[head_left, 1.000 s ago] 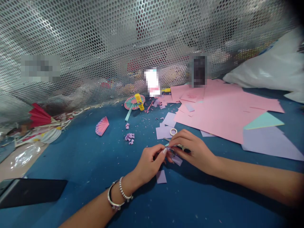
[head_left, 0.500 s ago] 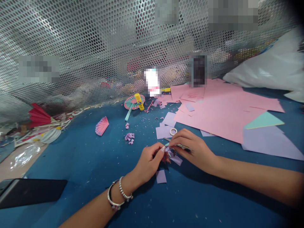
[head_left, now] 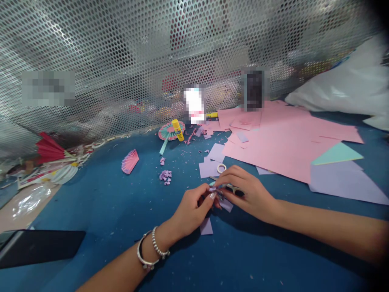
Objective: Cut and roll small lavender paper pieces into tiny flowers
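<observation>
My left hand (head_left: 190, 211) and my right hand (head_left: 243, 190) meet over the blue table (head_left: 121, 211). Both pinch a small folded lilac paper piece (head_left: 212, 190) between their fingertips. A lilac scrap (head_left: 226, 205) lies just under the hands and a lilac square (head_left: 206, 226) lies below the left hand. Scissors (head_left: 232, 188) lie under my right hand, mostly hidden. A small tape ring (head_left: 221, 168) sits just beyond the right hand. My left wrist wears a bead bracelet and a bangle.
Pink sheets (head_left: 282, 138), a teal sheet (head_left: 337, 155) and a lilac sheet (head_left: 346, 182) cover the right. A glue stick (head_left: 178, 129) on a paper fan, a pink fan (head_left: 130, 161), lilac bits (head_left: 165, 176), a red fan (head_left: 50, 148), a black slab (head_left: 39, 247) and a perforated metal wall (head_left: 121, 61) stand around.
The fingertips of both hands have closed in tighter on the small lilac piece and turned it slightly. The arms have stayed in place.
</observation>
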A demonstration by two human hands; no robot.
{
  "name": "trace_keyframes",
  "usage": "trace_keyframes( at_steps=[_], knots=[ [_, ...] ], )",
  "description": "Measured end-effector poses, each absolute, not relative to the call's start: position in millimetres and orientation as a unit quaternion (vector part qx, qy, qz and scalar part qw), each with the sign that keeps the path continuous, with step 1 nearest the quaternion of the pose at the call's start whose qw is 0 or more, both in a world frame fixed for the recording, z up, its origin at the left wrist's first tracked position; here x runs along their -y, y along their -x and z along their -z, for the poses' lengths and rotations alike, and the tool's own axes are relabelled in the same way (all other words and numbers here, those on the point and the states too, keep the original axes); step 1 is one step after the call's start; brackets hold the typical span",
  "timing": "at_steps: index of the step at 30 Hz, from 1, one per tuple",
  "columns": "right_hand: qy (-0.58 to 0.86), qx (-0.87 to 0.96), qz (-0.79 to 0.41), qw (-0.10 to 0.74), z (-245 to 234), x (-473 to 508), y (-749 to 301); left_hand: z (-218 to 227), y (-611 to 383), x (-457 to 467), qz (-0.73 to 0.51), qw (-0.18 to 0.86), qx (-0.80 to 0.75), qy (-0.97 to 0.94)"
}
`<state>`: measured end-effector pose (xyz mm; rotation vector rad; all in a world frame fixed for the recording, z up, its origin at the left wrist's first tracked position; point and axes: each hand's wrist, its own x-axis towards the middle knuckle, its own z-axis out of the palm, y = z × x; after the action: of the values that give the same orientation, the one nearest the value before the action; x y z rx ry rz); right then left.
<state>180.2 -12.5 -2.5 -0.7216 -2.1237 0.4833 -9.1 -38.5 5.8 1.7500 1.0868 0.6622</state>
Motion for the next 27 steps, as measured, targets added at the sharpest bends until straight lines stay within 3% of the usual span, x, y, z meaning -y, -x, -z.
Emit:
trace_keyframes(
  at_steps=[13, 27],
  knots=[
    [0.261, 0.84, -0.227, 0.419, -0.2, 12.3, -181.1, -6.2, 10.0, 37.1, -0.279, 0.474, -0.438, -0.711],
    [0.239, 0.835, -0.257, 0.425, 0.2, 10.8, -181.7, -10.9, 11.0, 38.3, -0.322, 0.551, -0.39, -0.664]
  ],
)
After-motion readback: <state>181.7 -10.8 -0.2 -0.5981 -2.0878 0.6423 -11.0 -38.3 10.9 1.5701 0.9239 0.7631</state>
